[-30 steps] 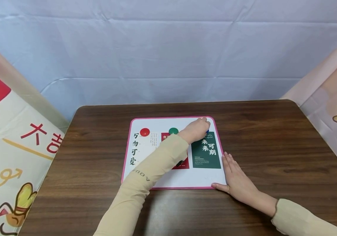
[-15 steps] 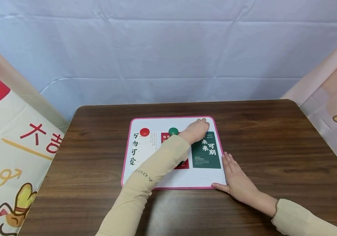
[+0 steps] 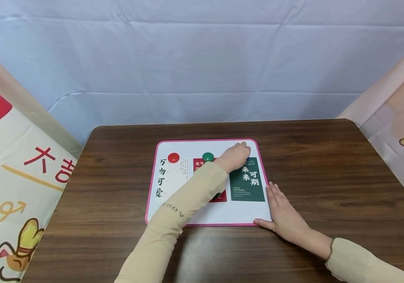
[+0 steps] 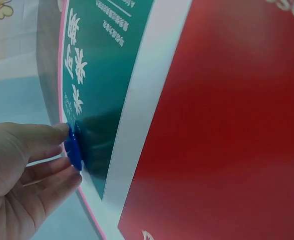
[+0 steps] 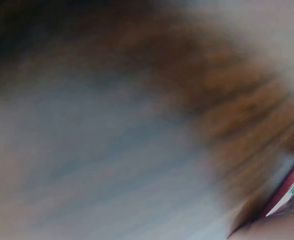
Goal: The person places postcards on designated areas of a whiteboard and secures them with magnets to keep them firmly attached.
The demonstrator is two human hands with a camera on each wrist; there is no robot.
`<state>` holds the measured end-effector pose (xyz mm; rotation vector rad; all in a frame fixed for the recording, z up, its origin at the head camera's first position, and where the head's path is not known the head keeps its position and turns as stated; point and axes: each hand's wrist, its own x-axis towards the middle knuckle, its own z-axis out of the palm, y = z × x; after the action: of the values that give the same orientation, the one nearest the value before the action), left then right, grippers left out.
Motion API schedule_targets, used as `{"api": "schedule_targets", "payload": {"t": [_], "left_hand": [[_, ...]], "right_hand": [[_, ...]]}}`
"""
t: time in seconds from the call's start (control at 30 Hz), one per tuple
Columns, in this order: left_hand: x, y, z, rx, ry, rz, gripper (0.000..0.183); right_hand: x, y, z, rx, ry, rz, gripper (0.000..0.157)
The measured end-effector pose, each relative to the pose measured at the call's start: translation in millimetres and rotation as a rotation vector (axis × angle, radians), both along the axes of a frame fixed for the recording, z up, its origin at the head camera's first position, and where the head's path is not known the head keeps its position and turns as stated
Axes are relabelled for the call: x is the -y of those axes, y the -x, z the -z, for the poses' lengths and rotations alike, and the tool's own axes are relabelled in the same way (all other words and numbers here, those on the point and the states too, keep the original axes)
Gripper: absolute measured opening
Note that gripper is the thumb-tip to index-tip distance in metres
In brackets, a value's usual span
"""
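My left hand (image 3: 235, 156) reaches across the whiteboard (image 3: 223, 215), which has a pink rim and lies on the table. In the left wrist view its thumb and fingers pinch a round blue magnet (image 4: 73, 149) at the top edge of a green card (image 4: 94, 135). From the head view most of that magnet is hidden behind the fingers. My right hand (image 3: 287, 216) rests with straight fingers along the board's right edge, thumb at the lower right corner. A red card (image 3: 219, 195) lies mid-board, partly under the left sleeve, with a green magnet (image 3: 208, 157) at its top.
A red magnet (image 3: 173, 158) sits at the top of a white card (image 3: 170, 182) on the board's left side. The brown wooden table (image 3: 315, 157) extends around the board. A pale cloth (image 3: 202, 70) hangs behind, and printed sheets (image 3: 18, 173) stand at both sides.
My left hand has shifted very slightly left at the top of the green card. The right hand and the board have stayed in place.
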<state>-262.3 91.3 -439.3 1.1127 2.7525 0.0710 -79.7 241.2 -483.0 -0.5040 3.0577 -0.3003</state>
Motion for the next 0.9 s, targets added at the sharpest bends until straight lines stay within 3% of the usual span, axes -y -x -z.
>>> {"api": "schedule_targets", "payload": {"t": [0.4, 0.9], "left_hand": [[14, 6.1, -17.2, 0.006, -0.055, -0.025, 0.043], [43, -4.4, -25.9, -0.006, -0.095, -0.015, 0.047]], "right_hand": [[-1, 1.8, -4.7, 0.026, -0.007, 0.008, 0.103], [-5, 4.9, -4.8, 0.014, -0.036, -0.012, 0.105]]}}
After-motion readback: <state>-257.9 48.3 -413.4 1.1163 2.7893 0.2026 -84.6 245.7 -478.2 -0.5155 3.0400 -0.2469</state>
